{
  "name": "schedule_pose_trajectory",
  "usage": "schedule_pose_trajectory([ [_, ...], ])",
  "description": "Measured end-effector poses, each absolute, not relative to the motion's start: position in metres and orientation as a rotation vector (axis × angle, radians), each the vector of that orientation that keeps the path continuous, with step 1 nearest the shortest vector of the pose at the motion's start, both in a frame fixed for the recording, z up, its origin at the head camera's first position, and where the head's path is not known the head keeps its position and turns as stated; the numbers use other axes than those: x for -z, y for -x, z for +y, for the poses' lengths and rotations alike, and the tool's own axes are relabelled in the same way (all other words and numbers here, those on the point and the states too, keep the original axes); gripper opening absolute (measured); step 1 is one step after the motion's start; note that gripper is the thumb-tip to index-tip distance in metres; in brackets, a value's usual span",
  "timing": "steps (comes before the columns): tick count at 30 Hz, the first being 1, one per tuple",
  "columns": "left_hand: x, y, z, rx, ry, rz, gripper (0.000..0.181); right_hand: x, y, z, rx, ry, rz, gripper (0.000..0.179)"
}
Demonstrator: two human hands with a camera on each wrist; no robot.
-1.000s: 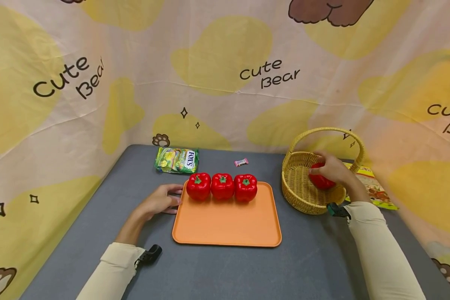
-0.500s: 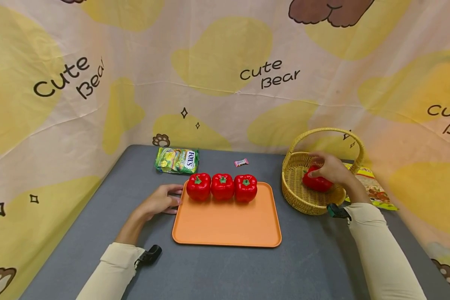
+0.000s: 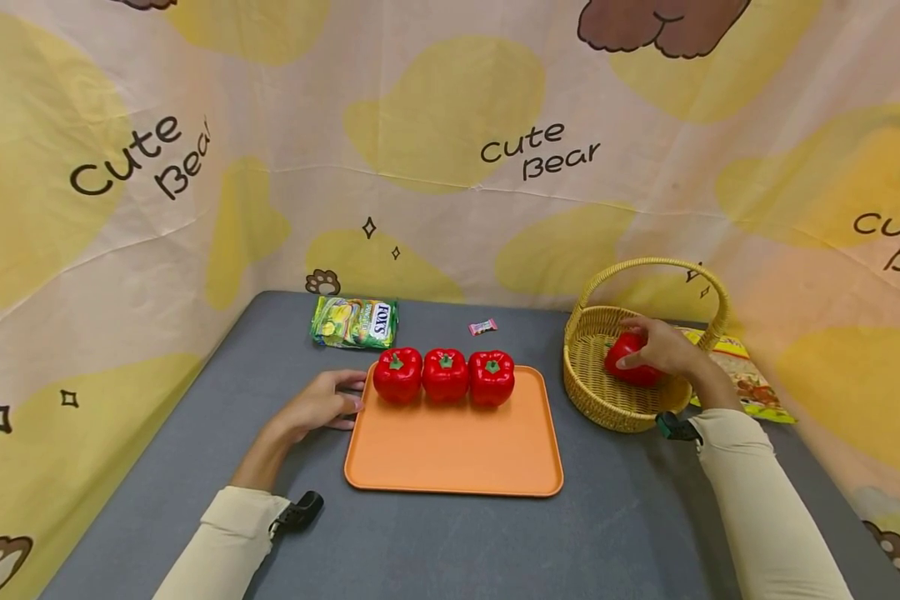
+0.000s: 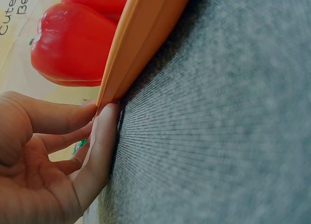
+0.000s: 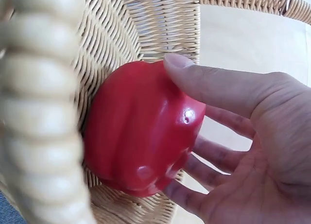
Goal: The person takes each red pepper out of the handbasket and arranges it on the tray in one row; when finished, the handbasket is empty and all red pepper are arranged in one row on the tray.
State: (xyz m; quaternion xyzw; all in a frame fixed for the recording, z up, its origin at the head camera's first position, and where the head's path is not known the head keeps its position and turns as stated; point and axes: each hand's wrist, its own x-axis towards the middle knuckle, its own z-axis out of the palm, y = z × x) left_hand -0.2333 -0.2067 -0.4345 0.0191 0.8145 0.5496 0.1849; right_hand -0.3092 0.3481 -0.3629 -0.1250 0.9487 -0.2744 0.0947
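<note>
Inside the wicker basket (image 3: 596, 392), my right hand (image 3: 663, 346) holds a red bell pepper (image 3: 624, 360). The right wrist view shows the thumb on one side of this pepper (image 5: 141, 131) and the fingers around the other, some partly hidden. My left hand (image 3: 321, 404) is at the left edge of the orange tray (image 3: 457, 450). Up close in the left wrist view, its thumb and a finger pinch the tray rim (image 4: 124, 54). Three red bell peppers (image 3: 445, 375) stand in a row along the tray's far side, green stems up.
A green candy bag (image 3: 354, 322) lies behind the tray at the left. One small pink wrapped candy (image 3: 483, 326) is on the grey table (image 3: 450, 542) near the back. Partly hidden behind the basket lies a yellow food packet (image 3: 750, 379). The basket's tall handle (image 3: 656, 262) arches over the right hand.
In my right hand, the bell pepper has shifted slightly left within the basket and turned a little. The left hand, the tray and its three peppers have stayed put.
</note>
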Motion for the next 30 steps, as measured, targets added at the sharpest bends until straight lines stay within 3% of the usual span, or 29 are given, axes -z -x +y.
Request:
schedule_pose_trajectory([
  [15,0.437,0.234,-0.208,-1.565,-0.07,2.294,0.058,0.362,0.306,0.348,0.666,0.319,2.88,0.08],
  [30,0.436,0.233,-0.208,-1.55,-0.073,2.306,0.058,0.351,0.276,0.34,0.872,0.413,2.875,0.079],
])
